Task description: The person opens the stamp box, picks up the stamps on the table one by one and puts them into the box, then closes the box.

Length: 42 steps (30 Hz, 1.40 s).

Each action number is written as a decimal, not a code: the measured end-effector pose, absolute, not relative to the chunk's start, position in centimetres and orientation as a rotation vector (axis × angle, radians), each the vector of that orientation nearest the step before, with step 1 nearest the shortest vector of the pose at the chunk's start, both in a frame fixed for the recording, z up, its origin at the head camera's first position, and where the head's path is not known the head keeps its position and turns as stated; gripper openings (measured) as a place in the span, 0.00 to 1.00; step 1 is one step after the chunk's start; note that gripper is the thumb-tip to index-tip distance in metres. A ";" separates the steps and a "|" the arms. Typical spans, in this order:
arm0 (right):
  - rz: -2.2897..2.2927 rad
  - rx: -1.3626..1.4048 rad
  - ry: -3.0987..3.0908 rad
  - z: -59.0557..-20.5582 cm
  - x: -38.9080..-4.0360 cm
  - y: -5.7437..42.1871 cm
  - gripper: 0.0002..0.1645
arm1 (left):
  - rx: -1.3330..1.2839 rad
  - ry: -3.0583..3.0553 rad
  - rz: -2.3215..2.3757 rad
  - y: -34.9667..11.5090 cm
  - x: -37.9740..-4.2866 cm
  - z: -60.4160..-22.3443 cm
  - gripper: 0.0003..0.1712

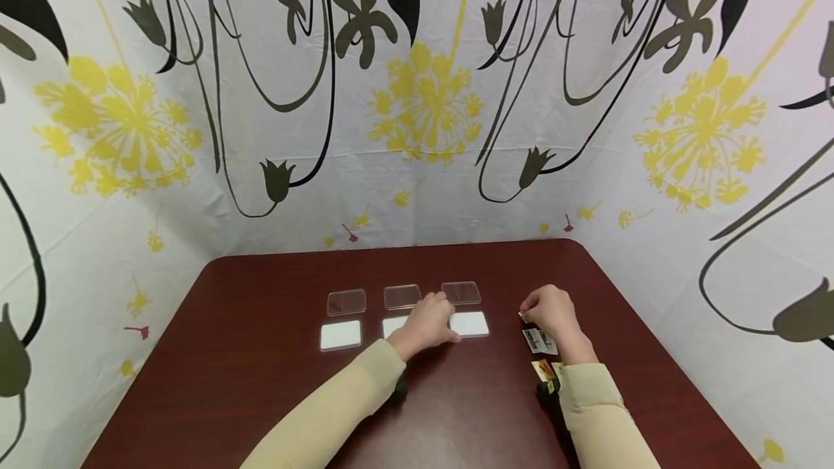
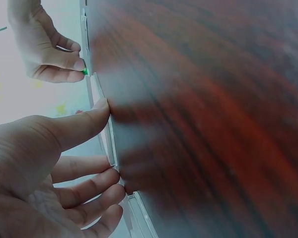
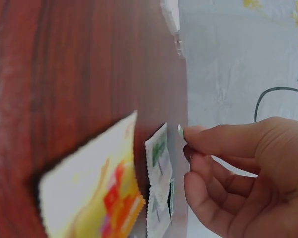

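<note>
My left hand (image 1: 426, 324) is at the right-hand white-filled clear case (image 1: 469, 324), thumb and index fingertips at its edges in the left wrist view. Another such case (image 1: 394, 326) is partly hidden behind this hand, and one more white-filled case (image 1: 340, 335) lies further left. Over at the right, my right hand (image 1: 552, 312) pinches a small stamp (image 3: 181, 131) between thumb and fingers. Most of that stamp is covered by the fingertips. Just below this hand lie green and white stamps (image 3: 159, 163) with toothed edges. Nearer to me are yellow and orange stamps (image 3: 102, 191).
Behind the white-filled cases stands a row of clear plastic pieces: left (image 1: 347, 302), middle (image 1: 402, 296) and right (image 1: 460, 292). All of it lies on a dark red wooden table (image 1: 260, 382). A flower-patterned cloth (image 1: 430, 201) hangs beyond the table's far edge.
</note>
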State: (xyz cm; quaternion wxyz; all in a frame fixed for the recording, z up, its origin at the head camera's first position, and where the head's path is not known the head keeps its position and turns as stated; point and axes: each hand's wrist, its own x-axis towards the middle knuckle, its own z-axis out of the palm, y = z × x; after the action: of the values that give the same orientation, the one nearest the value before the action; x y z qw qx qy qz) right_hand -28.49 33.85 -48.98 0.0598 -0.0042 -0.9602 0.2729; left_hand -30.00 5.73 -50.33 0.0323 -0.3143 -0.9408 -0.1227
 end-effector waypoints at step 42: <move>1.253 -0.009 -2.818 -50.2 -28.4 26.6 0.05 | -0.936 -2.941 -0.434 5.9 -30.0 -50.2 0.23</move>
State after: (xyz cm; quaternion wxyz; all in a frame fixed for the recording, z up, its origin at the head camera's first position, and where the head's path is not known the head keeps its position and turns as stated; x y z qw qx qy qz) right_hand -28.41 26.63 -50.22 0.0286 -0.0031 -0.9134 0.4061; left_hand -30.03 5.87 -50.23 0.0125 -0.3004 -0.9435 -0.1393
